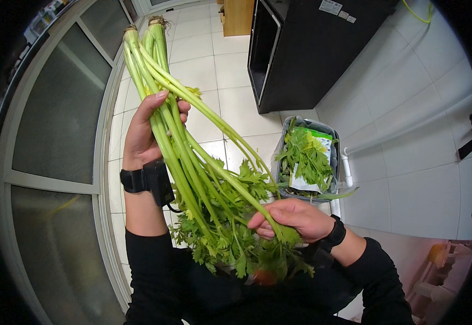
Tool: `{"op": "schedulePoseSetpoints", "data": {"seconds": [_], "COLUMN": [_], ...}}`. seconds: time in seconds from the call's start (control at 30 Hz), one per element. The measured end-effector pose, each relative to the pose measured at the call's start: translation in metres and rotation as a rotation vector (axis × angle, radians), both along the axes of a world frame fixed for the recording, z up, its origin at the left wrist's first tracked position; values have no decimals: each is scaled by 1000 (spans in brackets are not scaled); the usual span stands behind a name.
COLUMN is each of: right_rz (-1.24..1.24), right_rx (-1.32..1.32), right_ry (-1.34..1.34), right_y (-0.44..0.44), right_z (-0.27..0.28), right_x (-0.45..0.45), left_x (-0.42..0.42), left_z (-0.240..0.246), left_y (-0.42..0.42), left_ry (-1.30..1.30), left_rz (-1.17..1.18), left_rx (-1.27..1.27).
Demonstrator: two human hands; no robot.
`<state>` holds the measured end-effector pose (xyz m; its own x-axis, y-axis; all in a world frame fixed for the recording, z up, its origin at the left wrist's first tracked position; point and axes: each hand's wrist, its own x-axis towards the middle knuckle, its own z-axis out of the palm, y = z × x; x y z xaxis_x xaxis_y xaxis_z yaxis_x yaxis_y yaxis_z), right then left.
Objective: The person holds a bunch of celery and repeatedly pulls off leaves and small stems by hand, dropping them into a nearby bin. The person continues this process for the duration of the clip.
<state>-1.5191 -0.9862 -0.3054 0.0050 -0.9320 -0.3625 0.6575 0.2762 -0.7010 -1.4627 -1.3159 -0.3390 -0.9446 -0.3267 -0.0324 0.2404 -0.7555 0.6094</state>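
Observation:
My left hand [148,126] is closed around the stalks of a celery bunch [175,134]. Two root ends point away from me at the upper left, and the leafy tops hang near my body. My right hand [297,219] grips one celery stalk [240,189] near its leaves, drawn a little aside from the others. A few thin stalks arch to the right from the upper part of the bunch. Dark straps circle both wrists, and a black box sits on the left one.
A lined waste bin [335,162] holding celery leaves and a printed packet stands on the tiled floor, right of the bunch. Behind it is a black cabinet [321,44]. Framed glass panels [61,109] run along the left, a white pipe [346,166] and tiled wall along the right.

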Motion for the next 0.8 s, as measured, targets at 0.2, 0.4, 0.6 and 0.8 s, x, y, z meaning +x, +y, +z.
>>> {"op": "schedulePoseSetpoints", "data": {"seconds": [0.2,0.4,0.6,0.8], "right_rz": [213,235,262,132], "right_rx": [33,-31,-37,294], "right_ry": [369,489,494,1], "right_y": [-3,-9,-6,6], "right_z": [12,2,-2,8], "right_x": [-13,-17,-16,-23], "left_x": [-3,-3,-1,14], "left_z": [-3,0,-5,-12], "left_y": [3,5,4,-26], "left_ry": [-2,-12,-34,-52], "left_rz": [-1,-25,29,133], "left_rx": [68,70,27,-21]}}
